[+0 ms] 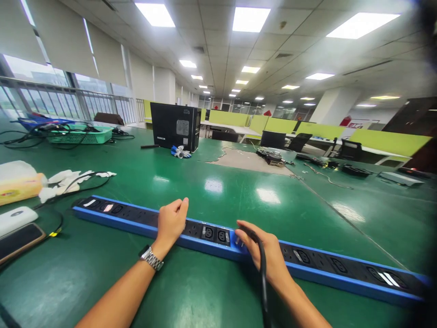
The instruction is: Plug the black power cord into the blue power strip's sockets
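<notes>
A long blue power strip (213,247) with black sockets lies across the green table. My left hand (171,222) rests on the strip left of the middle, its fingers curled closed; whether anything is under them is hidden. My right hand (264,248) is closed around the plug end of a thick black cable (263,278), just over the blue section right of the two middle sockets. Metal prongs show below the fingertips. The cable runs down past the right wrist to the bottom edge.
A black computer case (174,125) stands behind on the green table (136,177). Blue-white gloves (180,152) lie beside it. At left are a green basket (82,135) with cables, a tissue pack (20,182) and a phone (20,241). Metal parts (273,157) lie behind at right.
</notes>
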The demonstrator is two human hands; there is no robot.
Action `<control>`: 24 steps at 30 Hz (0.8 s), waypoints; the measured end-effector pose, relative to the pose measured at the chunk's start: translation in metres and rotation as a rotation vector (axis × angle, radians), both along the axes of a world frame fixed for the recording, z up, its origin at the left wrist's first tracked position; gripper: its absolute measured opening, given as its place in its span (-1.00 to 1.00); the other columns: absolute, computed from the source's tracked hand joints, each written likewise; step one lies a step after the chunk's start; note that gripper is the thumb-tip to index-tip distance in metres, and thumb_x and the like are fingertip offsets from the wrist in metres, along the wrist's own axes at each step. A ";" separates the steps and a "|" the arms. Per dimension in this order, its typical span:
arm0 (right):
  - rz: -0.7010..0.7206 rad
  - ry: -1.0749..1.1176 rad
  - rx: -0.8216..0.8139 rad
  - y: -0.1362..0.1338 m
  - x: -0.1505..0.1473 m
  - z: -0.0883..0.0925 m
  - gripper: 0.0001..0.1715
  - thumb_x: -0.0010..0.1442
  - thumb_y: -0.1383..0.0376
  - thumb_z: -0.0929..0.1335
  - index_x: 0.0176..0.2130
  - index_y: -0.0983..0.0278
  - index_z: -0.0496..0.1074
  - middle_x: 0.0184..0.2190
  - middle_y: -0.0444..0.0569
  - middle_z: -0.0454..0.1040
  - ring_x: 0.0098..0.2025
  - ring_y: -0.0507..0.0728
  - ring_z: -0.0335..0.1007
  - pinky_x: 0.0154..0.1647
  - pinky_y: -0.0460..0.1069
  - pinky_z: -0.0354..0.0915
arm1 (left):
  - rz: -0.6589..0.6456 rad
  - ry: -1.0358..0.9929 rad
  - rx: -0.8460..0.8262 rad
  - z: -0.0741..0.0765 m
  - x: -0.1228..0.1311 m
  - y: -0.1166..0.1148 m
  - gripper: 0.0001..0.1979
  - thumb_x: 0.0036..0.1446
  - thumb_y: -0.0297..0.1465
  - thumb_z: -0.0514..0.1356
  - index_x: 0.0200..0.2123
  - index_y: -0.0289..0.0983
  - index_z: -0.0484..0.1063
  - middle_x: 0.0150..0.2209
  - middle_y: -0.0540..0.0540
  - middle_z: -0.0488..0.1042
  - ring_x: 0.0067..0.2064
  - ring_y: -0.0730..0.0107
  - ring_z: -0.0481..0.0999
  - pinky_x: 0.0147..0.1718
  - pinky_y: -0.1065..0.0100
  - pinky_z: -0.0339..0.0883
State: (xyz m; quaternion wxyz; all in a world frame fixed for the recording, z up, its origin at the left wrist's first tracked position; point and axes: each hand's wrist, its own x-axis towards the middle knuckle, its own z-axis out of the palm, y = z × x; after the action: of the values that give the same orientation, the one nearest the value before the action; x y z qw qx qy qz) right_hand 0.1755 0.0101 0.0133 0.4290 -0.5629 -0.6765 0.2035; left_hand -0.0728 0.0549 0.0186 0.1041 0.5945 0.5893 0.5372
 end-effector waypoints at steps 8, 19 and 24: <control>0.065 -0.153 0.079 0.007 0.008 0.003 -0.53 0.18 0.01 0.29 -0.12 0.29 0.52 -0.50 -0.06 0.55 -0.48 0.09 0.45 -0.39 -0.06 0.35 | -0.003 0.009 0.010 -0.001 0.000 0.000 -0.51 0.21 -0.16 0.00 -0.67 -0.23 -0.09 -0.68 0.12 -0.09 -0.60 0.53 -0.01 -0.57 0.39 -0.13; 0.313 -0.411 0.155 -0.008 0.025 -0.006 -0.49 0.17 0.32 0.24 0.10 0.12 0.40 0.08 -0.03 0.44 0.12 0.15 0.36 0.14 0.11 0.29 | -0.004 0.016 0.013 0.000 0.000 0.000 -0.51 0.22 -0.16 -0.01 -0.67 -0.23 -0.08 -0.68 0.12 -0.09 -0.60 0.53 -0.02 -0.58 0.39 -0.14; 0.364 -0.406 -0.208 0.003 0.017 0.044 -0.43 0.09 0.34 0.18 0.06 0.22 0.46 0.04 -0.06 0.48 0.08 0.16 0.40 0.13 0.09 0.28 | -0.010 0.018 0.021 -0.001 0.000 0.000 -0.51 0.21 -0.16 0.00 -0.67 -0.22 -0.09 -0.67 0.12 -0.10 -0.60 0.53 -0.02 -0.57 0.39 -0.14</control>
State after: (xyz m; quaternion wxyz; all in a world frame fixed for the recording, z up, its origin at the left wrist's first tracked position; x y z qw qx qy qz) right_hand 0.1928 0.0133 0.0573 0.1813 -0.5025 -0.8139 0.2283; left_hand -0.0730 0.0548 0.0175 0.0952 0.6032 0.5815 0.5376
